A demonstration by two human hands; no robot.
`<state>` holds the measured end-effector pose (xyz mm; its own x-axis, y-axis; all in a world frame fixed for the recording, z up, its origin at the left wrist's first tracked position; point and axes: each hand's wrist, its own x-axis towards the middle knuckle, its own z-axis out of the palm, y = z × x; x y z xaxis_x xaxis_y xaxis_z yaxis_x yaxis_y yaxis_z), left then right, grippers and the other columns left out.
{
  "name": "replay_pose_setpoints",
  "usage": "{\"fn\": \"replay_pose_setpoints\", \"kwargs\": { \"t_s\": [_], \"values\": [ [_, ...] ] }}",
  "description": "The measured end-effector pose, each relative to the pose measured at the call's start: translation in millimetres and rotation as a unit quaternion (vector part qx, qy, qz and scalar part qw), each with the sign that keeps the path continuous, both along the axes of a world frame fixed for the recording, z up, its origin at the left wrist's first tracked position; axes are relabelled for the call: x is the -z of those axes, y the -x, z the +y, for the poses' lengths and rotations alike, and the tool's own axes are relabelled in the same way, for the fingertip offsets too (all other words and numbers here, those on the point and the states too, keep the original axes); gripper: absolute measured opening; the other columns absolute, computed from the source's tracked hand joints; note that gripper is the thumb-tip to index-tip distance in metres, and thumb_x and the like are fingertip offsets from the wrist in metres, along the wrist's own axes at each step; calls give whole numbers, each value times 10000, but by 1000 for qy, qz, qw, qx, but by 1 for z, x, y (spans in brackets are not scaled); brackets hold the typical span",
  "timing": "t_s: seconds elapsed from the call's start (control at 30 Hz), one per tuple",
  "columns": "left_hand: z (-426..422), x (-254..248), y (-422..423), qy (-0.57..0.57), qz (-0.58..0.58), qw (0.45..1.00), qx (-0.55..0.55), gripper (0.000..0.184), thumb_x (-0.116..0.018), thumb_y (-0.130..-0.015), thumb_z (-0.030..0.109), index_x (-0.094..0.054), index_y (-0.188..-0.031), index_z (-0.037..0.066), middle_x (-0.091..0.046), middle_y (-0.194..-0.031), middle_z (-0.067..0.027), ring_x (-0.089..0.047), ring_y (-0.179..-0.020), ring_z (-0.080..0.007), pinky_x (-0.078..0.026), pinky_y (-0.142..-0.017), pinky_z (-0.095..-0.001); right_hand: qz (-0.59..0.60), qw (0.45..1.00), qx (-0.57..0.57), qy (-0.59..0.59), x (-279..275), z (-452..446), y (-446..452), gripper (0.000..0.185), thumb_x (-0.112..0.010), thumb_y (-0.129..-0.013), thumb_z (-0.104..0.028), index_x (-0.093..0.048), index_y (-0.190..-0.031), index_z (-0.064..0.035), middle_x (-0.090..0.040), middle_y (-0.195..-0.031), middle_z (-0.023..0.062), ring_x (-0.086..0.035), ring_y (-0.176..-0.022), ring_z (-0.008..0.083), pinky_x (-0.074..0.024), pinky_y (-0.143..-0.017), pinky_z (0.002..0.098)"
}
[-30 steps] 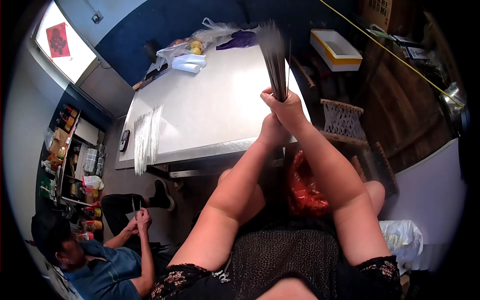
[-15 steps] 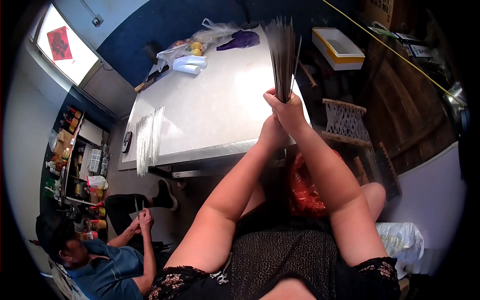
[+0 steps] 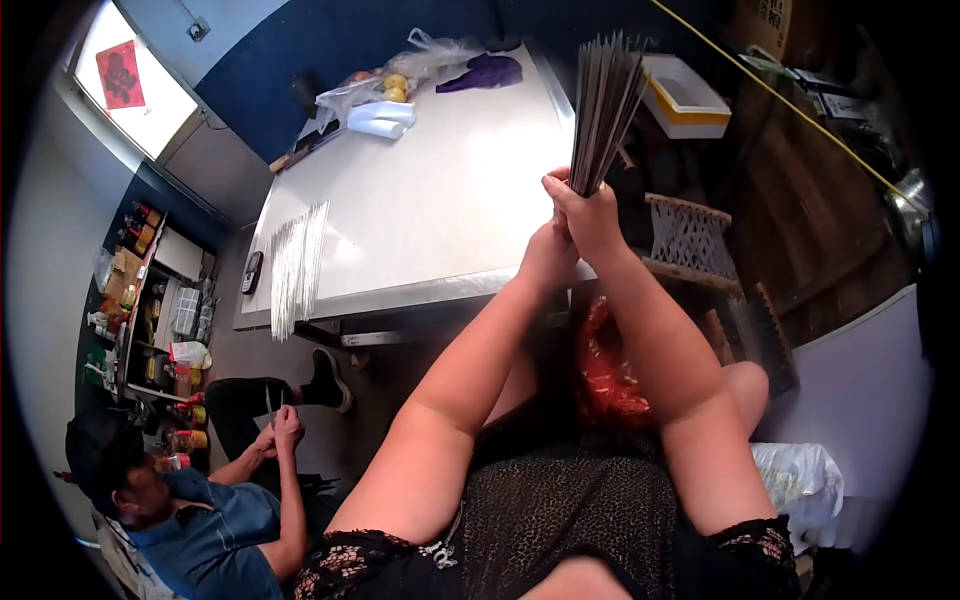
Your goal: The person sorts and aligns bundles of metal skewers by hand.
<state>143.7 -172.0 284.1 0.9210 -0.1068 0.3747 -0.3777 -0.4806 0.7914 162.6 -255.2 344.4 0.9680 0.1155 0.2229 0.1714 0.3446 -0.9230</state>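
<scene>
A thick bundle of long, thin grey metal skewers (image 3: 602,110) rises from my two hands, its upper ends fanned out and leaning to the right. My right hand (image 3: 594,214) is wrapped around its lower part, thumb across the front. Just below and to the left, my left hand (image 3: 548,254) is closed at the bundle's foot, touching the right hand; the lower ends are hidden there. Both hands are above the near right corner of the white table (image 3: 430,220). A second spread of thin pale skewers (image 3: 298,268) lies at the table's left, with ends past the near edge.
A mobile phone (image 3: 252,272) lies beside the loose skewers. Fruit in plastic bags (image 3: 392,88) and a purple bag (image 3: 484,73) are at the back. Right are a foam box (image 3: 684,95), a woven stool (image 3: 690,238) and a red bag (image 3: 608,375). Another person (image 3: 210,525) sits lower left, holding something thin.
My hands have shifted slightly right with the skewer bundle. Its top, nearly upright before, now leans to the right. The loose skewers stay on the table.
</scene>
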Motion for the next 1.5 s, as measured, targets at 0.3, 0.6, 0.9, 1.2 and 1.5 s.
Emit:
{"fn": "replay_pose_setpoints", "kwargs": {
  "t_s": [0.3,0.6,0.9,1.2,1.5],
  "values": [
    [-2,11,11,25,-49,998,-25,291,-505,-833,155,-501,-1085,11,-620,-882,-213,-605,-853,-380,-477,-714,-414,12,996,-57,60,-11,3,19,127,-652,-791,-106,-635,-865,-4,-568,-639,-1,-519,-561,65,-421,-526,214],
    [2,50,-17,169,-38,978,117,294,-503,-833,154,-497,-1076,-11,-611,-903,-201,-595,-887,-366,-467,-727,-421,21,994,4,106,-3,4,11,155,-650,-789,-131,-650,-890,-14,-627,-787,37,-573,-724,92,-462,-673,233],
    [1,8,11,34,9,999,19,240,-565,-804,98,-534,-1019,-4,-606,-869,-82,-584,-824,-208,-469,-698,-333,-60,985,6,160,0,13,23,138,-655,-785,-144,-647,-867,-34,-615,-739,6,-569,-714,79,-462,-666,230],
    [-9,-14,87,171,182,966,66,232,-642,-742,84,-562,-946,7,-602,-833,-29,-574,-750,-111,-464,-649,-256,159,973,-165,-5,-18,-15,54,184,-582,-849,-133,-554,-982,-8,-421,-523,-35,-363,-380,56,-293,-348,215],
    [-10,27,144,292,374,867,154,209,-637,-776,137,-577,-934,14,-594,-860,-32,-565,-801,-114,-452,-689,-255,303,934,-185,-36,43,-34,93,201,-636,-829,-161,-531,-959,-49,-500,-594,7,-492,-469,96,-412,-432,226]
  ]
}}
